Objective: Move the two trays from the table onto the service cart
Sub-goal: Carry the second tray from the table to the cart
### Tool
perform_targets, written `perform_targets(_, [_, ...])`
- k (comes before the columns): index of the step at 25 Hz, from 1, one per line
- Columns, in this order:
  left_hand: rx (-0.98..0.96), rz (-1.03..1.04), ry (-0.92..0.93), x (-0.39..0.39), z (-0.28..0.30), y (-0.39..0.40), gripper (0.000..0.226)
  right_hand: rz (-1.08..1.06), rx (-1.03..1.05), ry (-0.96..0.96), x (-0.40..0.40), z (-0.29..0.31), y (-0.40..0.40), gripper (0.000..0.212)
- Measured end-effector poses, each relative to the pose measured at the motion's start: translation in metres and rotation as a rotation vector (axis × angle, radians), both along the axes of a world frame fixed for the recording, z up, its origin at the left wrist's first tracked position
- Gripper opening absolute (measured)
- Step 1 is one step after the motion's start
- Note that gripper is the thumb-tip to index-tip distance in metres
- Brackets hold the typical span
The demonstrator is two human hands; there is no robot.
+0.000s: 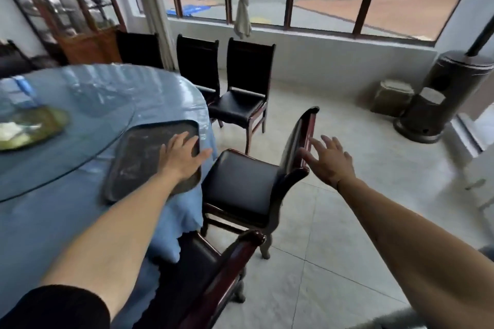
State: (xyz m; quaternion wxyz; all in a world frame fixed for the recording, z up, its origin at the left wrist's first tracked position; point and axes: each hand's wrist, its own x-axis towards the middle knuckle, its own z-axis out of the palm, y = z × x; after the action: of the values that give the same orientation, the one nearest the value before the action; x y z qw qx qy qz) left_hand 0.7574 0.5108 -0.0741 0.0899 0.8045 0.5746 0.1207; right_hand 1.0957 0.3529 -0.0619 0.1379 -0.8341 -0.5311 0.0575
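At the table edge, the left hand (183, 156) lies open on the dark tray (144, 157) (long axis running away); the right hand (330, 160) hovers open, farther off.

No readable text, labels, brands, numbers or signs showing anywhere. Coloured shapes outside window too blurred to read.
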Motion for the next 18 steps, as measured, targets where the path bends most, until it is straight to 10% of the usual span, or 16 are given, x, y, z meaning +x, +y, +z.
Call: perform_targets(18, [-0.111,0.489,0.030,-0.226,-0.035,0.049,0.076,0.423,-0.099,0.041,-0.188,-0.028,0.232,0.072])
